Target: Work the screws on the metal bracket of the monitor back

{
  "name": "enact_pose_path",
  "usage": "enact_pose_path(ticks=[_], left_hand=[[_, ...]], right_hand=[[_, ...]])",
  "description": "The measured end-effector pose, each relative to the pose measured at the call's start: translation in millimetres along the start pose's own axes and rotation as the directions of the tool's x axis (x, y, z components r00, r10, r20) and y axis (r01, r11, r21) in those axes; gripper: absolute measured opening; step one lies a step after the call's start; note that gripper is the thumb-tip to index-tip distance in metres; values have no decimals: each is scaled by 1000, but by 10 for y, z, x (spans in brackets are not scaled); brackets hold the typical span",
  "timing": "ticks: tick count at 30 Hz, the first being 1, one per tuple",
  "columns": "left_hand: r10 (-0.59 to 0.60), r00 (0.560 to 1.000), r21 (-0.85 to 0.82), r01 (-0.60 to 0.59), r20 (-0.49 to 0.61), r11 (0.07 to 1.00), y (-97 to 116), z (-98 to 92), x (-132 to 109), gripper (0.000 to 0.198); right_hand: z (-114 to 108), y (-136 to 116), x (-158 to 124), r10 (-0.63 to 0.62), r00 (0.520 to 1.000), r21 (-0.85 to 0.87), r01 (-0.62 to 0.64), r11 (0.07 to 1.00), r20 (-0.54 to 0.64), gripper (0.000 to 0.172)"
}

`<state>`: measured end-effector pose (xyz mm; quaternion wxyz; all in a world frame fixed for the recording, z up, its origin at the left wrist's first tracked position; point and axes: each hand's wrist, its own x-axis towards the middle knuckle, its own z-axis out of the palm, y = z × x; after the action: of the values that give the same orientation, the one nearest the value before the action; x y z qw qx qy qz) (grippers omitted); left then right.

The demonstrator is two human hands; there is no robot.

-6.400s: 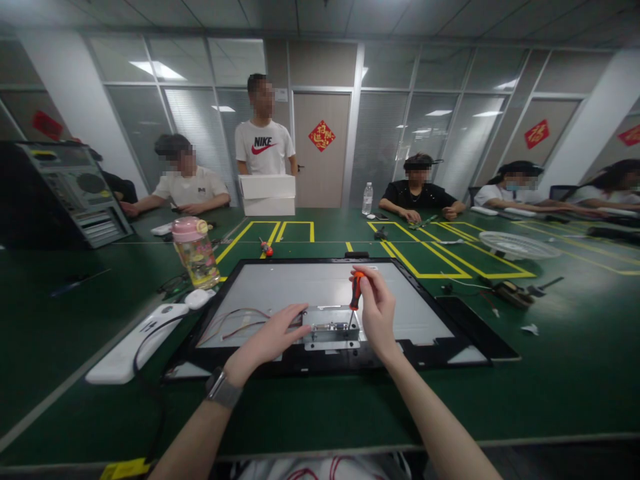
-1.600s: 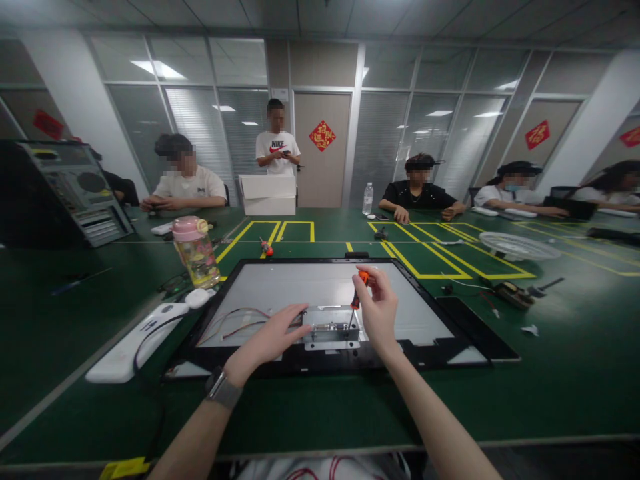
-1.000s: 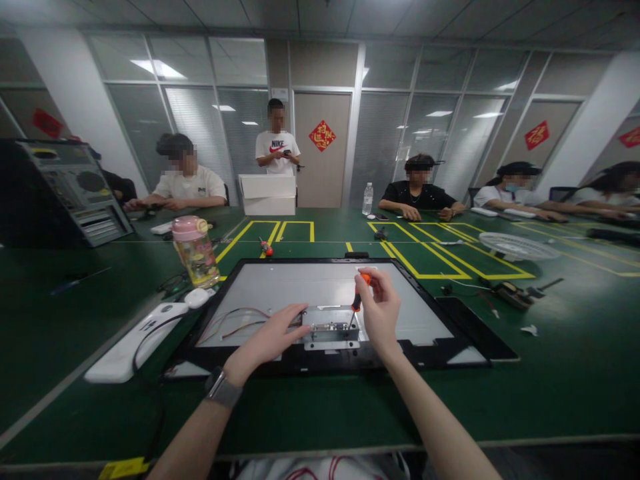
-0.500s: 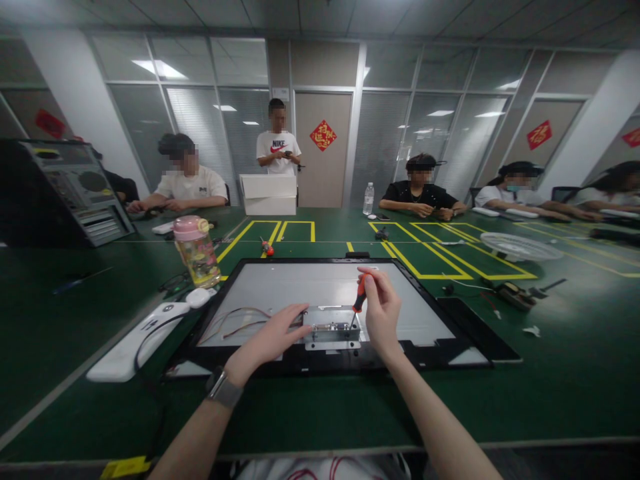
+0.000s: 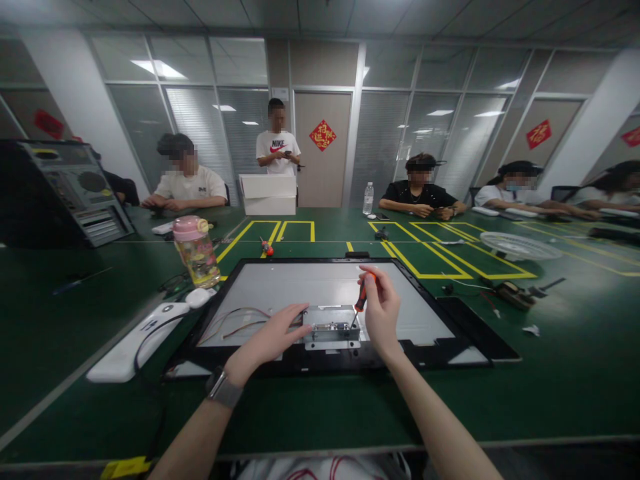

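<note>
A flat display panel point(image 5: 280, 287) with a black frame and a grey back lies on the table in front of me. On its near middle sits a metal bracket point(image 5: 333, 337). An orange and black screwdriver point(image 5: 361, 297) stands tilted, its tip down at the bracket's right end. The fingers of my right hand point(image 5: 384, 313) are closed round its handle. My left hand point(image 5: 270, 337) rests with fingers stretched out, its fingertips at the bracket's left side. Thin wires point(image 5: 240, 320) run over the panel to the left of the bracket.
Left of the panel are a white power bank-like block point(image 5: 137, 340) with a cable and a pink-lidded bottle point(image 5: 196, 253). A computer case point(image 5: 65, 193) stands far left. To the right lie a black slab point(image 5: 477, 330) and a dark tool point(image 5: 515, 293). Several people sit or stand opposite.
My hands and the bracket stay almost in place. The screwdriver handle has turned slightly in my right fingers. Across the table, the seated person on the left has drawn their hands closer together.
</note>
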<state>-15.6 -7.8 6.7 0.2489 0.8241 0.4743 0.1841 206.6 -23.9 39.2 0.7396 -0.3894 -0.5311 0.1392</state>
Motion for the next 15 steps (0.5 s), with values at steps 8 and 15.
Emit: enact_pose_path(ticks=[8, 15], left_hand=[[-1, 1000, -6, 1, -4, 1000, -28, 17, 4, 62], [-4, 1000, -9, 4, -5, 1000, -1, 2, -2, 62]], right_hand=[[10, 22, -8, -12, 1000, 49, 12, 999, 17, 16], [1, -9, -6, -23, 999, -6, 23, 1000, 31, 19]])
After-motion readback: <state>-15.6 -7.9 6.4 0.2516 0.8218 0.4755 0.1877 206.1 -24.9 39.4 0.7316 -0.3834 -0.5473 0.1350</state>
